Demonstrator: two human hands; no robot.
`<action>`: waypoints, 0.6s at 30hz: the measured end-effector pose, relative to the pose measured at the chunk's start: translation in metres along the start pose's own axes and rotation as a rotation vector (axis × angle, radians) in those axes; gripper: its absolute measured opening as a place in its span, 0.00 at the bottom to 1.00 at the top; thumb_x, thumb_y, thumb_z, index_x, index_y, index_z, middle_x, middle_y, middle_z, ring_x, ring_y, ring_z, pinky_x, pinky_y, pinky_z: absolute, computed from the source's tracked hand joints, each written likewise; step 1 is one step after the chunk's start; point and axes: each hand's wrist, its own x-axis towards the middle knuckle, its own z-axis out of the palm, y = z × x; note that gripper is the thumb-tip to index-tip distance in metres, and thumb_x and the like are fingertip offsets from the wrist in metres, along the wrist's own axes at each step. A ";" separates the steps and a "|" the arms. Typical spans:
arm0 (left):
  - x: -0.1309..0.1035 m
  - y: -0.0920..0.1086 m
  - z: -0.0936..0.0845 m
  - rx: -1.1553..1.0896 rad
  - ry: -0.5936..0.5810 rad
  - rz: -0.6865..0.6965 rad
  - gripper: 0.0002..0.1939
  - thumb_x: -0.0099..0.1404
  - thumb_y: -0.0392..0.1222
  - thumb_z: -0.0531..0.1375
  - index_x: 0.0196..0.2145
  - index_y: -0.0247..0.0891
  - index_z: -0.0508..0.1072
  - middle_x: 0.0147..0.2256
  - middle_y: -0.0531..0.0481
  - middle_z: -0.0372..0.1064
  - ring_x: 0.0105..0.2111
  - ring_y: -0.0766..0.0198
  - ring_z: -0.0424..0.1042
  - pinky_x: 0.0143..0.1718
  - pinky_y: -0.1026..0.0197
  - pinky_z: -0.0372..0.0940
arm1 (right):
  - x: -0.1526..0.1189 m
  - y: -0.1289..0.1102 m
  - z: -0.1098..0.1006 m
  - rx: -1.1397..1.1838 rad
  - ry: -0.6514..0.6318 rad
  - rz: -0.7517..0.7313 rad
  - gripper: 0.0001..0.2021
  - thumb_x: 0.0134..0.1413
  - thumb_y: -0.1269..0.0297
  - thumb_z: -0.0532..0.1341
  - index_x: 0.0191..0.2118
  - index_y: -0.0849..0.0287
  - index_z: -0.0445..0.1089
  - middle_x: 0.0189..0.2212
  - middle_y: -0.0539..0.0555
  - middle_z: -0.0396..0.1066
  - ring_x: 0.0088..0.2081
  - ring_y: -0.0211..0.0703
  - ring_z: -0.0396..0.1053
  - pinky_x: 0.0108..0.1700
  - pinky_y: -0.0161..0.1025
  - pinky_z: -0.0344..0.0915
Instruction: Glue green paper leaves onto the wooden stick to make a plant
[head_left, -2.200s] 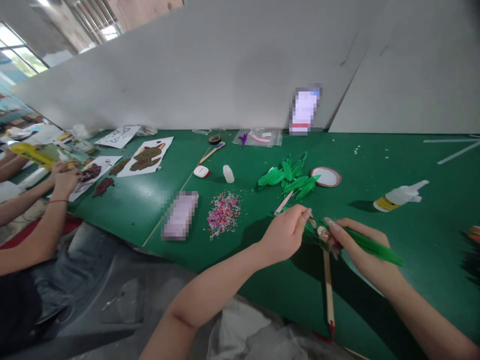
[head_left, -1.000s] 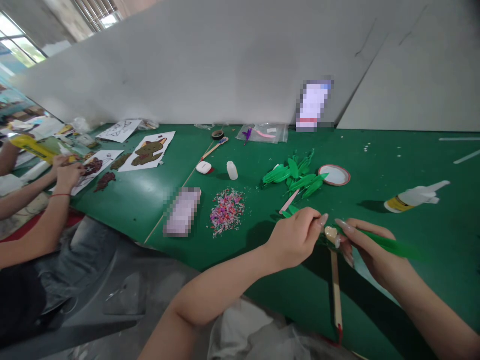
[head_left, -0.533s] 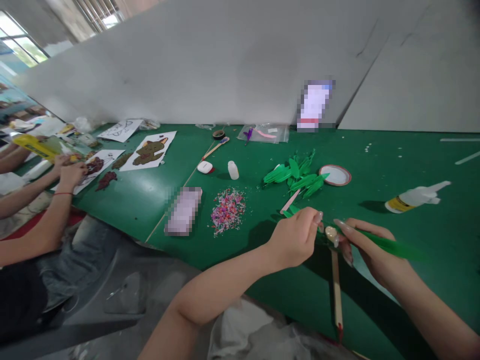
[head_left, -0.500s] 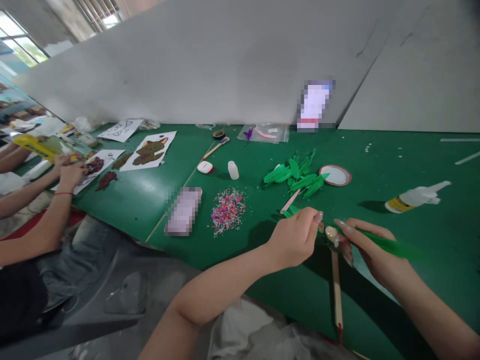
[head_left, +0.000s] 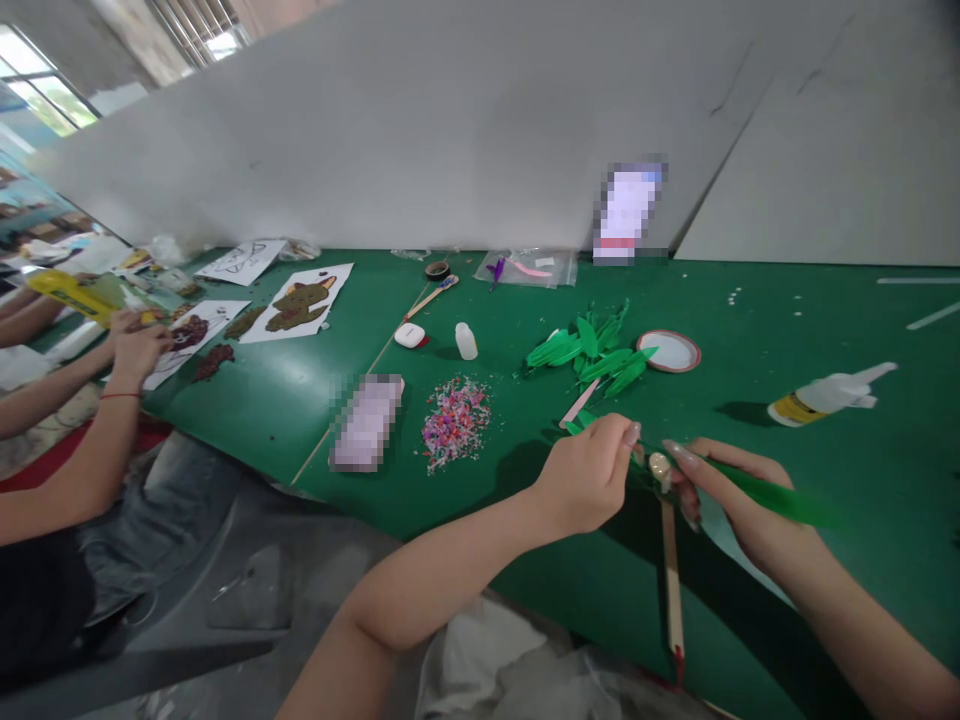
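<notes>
A long green leaf (head_left: 780, 492) is held in the right hand (head_left: 684, 480) on the near right of the table (head_left: 840, 330), its far end blurred beyond the knuckles. The left hand (head_left: 581, 475) is held just beside it, thumb and finger pinched together; what is gripped there cannot be told. Between the hands a cream-coloured rounded piece (head_left: 660, 466) is seen, with a wooden stick (head_left: 671, 580) lying just on its near side. Farther off, a heap of green leaves (head_left: 589, 350) is spread, overlapped with a red-rimmed white dish (head_left: 673, 352) on its right; a pink strip (head_left: 579, 403) is placed at its near edge. To the right, a yellow-labelled bottle (head_left: 799, 402) is laid on its side. To the left, pink and white bits (head_left: 454, 425) are piled, with a small white bottle (head_left: 466, 341) beyond. At far left, pictures on paper are worked on by a co-worker's hands (head_left: 141, 345).
</notes>
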 end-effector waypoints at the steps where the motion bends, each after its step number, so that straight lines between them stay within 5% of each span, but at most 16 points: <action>1: 0.000 0.000 0.000 0.000 0.001 0.002 0.11 0.69 0.39 0.40 0.37 0.37 0.59 0.29 0.49 0.65 0.30 0.63 0.68 0.31 0.62 0.61 | 0.000 0.000 0.000 0.001 0.002 0.003 0.18 0.52 0.51 0.59 0.19 0.59 0.66 0.13 0.47 0.60 0.19 0.35 0.60 0.23 0.33 0.56; 18: 0.000 -0.002 -0.003 0.023 0.009 -0.006 0.12 0.69 0.42 0.41 0.38 0.37 0.62 0.28 0.50 0.66 0.29 0.64 0.67 0.30 0.63 0.60 | -0.003 -0.008 0.004 -0.022 0.046 -0.002 0.19 0.50 0.50 0.60 0.19 0.59 0.65 0.13 0.47 0.60 0.18 0.35 0.59 0.22 0.32 0.58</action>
